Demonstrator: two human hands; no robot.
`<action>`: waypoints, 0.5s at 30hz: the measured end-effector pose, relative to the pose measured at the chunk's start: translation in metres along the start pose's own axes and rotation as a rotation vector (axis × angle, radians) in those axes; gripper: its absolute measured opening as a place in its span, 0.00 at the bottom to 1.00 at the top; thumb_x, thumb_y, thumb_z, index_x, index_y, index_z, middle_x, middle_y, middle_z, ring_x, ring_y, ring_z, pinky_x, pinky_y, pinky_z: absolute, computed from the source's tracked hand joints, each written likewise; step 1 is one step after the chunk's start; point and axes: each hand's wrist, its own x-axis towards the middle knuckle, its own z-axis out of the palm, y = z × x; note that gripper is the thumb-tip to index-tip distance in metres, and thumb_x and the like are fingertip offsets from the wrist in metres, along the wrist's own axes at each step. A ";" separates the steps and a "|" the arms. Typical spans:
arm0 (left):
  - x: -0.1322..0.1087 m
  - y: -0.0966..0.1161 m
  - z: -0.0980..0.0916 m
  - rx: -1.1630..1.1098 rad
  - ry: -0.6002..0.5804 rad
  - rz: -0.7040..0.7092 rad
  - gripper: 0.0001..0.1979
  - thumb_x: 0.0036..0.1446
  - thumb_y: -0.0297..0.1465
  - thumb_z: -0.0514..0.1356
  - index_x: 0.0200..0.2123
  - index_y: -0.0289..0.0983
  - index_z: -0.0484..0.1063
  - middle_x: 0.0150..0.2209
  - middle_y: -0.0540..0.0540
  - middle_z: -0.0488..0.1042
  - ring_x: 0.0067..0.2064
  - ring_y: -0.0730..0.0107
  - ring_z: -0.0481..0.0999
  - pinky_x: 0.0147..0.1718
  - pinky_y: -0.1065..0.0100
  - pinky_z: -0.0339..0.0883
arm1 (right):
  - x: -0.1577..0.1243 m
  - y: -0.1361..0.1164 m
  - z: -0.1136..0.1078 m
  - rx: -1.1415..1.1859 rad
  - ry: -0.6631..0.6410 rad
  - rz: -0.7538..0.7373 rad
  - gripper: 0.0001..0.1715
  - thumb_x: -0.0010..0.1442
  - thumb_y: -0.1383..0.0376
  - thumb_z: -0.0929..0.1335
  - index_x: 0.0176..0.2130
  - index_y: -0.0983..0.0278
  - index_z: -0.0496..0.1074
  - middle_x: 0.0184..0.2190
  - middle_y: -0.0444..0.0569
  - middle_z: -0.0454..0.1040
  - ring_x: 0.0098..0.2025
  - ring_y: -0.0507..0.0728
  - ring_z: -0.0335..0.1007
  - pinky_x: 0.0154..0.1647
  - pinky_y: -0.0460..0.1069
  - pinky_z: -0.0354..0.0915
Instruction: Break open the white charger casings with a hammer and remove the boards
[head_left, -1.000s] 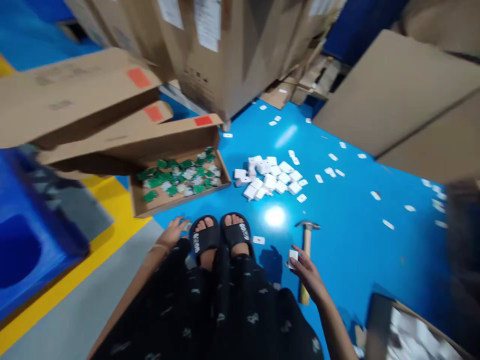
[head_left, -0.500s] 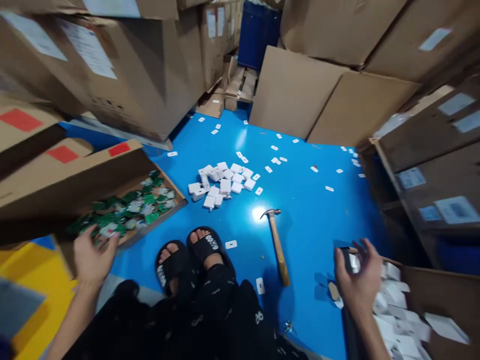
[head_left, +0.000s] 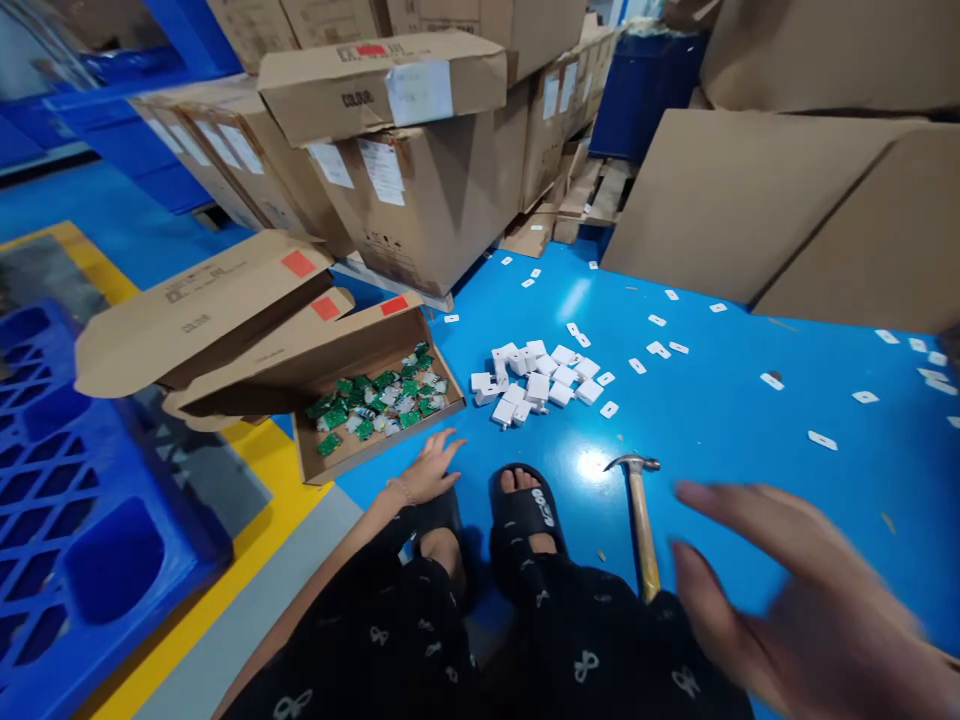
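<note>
My left hand (head_left: 431,468) is open with its fingers spread, above the left sandal and just right of a shallow cardboard box (head_left: 315,470). Green circuit boards (head_left: 382,395) with pale parts lie heaped in that box. At the lower right my right hand (head_left: 795,590) is smeared by motion, its thumb and fingers apart and nothing between them. Nearest to it is a claw hammer (head_left: 640,520) with a wooden handle, lying on the blue floor. Beyond my feet sits a pile of small white plastic housings (head_left: 536,385).
Small white plates (head_left: 658,349) are scattered over the floor (head_left: 720,400). A blue plastic pallet (head_left: 97,520) stands at the left, by yellow floor marking. Large cartons (head_left: 427,200) and leaning cardboard sheets (head_left: 757,210) line the back.
The view has turned left, and the box of white parts at the right is out of sight. My left hand has left the circuit boards; my right hand has come away from that box.
</note>
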 end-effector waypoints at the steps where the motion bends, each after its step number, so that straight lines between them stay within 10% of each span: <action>1: 0.001 0.004 0.008 -0.012 -0.039 0.019 0.27 0.58 0.31 0.55 0.60 0.38 0.55 0.63 0.38 0.48 0.64 0.50 0.49 0.58 0.53 0.56 | 0.011 0.016 0.026 0.031 -0.043 -0.031 0.19 0.60 0.61 0.65 0.52 0.54 0.66 0.40 0.47 0.74 0.41 0.56 0.71 0.42 0.53 0.69; 8: 0.004 0.025 0.067 -0.071 -0.195 0.078 0.18 0.50 0.31 0.61 0.47 0.37 0.71 0.53 0.37 0.66 0.53 0.50 0.67 0.52 0.52 0.62 | 0.027 0.102 0.226 -0.053 -0.334 0.073 0.14 0.57 0.62 0.63 0.42 0.65 0.70 0.40 0.57 0.74 0.43 0.65 0.71 0.41 0.58 0.70; 15: 0.014 0.014 0.124 -0.110 -0.059 -0.008 0.10 0.47 0.35 0.58 0.34 0.51 0.75 0.34 0.47 0.74 0.39 0.58 0.75 0.37 0.54 0.68 | -0.013 0.133 0.276 0.042 -0.087 -0.067 0.10 0.59 0.57 0.58 0.34 0.60 0.62 0.33 0.59 0.68 0.36 0.71 0.69 0.32 0.65 0.68</action>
